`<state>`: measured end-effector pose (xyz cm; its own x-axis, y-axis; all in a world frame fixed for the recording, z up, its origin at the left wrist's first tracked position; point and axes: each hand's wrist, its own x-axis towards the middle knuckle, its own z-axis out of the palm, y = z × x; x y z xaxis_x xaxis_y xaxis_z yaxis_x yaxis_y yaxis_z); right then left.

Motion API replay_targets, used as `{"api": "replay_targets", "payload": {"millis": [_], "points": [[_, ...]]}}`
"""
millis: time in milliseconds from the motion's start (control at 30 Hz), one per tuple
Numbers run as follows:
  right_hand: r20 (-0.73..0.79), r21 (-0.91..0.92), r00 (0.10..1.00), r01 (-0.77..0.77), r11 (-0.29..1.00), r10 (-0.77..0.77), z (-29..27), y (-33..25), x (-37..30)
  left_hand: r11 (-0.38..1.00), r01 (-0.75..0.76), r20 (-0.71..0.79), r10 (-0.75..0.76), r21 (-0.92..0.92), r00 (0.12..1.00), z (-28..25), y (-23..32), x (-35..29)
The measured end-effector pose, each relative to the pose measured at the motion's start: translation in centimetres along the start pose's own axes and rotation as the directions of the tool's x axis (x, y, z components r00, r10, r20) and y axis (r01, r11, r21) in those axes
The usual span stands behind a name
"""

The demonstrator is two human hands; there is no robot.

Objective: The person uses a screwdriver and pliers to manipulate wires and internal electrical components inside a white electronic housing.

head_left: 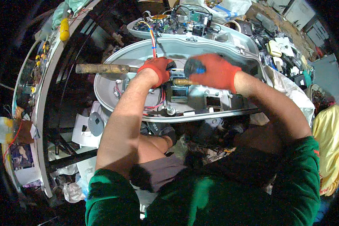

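- Grey casing [124, 54]: a long shell with a curved raised rim, lying before the person; all places below refer to it.
- Left hand [157, 71]: red-and-black glove, inside the casing toward its left end. The fingers bend inward, but whether they close on anything cannot be told.
- Right hand [214, 71]: similar glove, blurred, over the casing's middle; its closure cannot be told. A narrow gap parts the gloves.
- Wooden-handled tool [101, 68]: lies across the casing's left rim, its handle end jutting outside and its shaft running to the left glove.
- Short wooden grip [182, 81]: within the casing's middle, at the right glove's lower side; whether gripped cannot be told.
- Multicoloured cable [153, 39]: crosses the casing's far rim.
- Red wires [156, 107]: inside the casing, by its near rim.
- Second shell [222, 37]: crowds the casing's far edge, bearing circuit boards [199, 23].
- Loose parts [280, 52]: heaped beyond the casing's right end, limiting room there.
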<state>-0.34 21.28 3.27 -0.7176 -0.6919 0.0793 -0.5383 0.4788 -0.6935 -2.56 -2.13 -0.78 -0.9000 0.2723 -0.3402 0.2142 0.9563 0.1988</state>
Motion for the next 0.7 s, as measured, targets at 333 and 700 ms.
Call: {"api": "replay_targets", "payload": {"millis": [333, 700], "points": [[0.050, -0.198, 0.973, -0.212, 0.957, 0.226, -1.1, 2.9, 2.1, 0.966, -0.138, 0.156, 0.105, 0.217, 0.982, 0.6, 0.4, -1.7], [0.447, -0.352, 0.850, -0.118, 0.929, 0.278, 3.4, 5.3, 0.1, 0.911, -0.079, -0.023, 0.076, -0.405, 0.997, -1.9, -1.3, -3.4]]}}
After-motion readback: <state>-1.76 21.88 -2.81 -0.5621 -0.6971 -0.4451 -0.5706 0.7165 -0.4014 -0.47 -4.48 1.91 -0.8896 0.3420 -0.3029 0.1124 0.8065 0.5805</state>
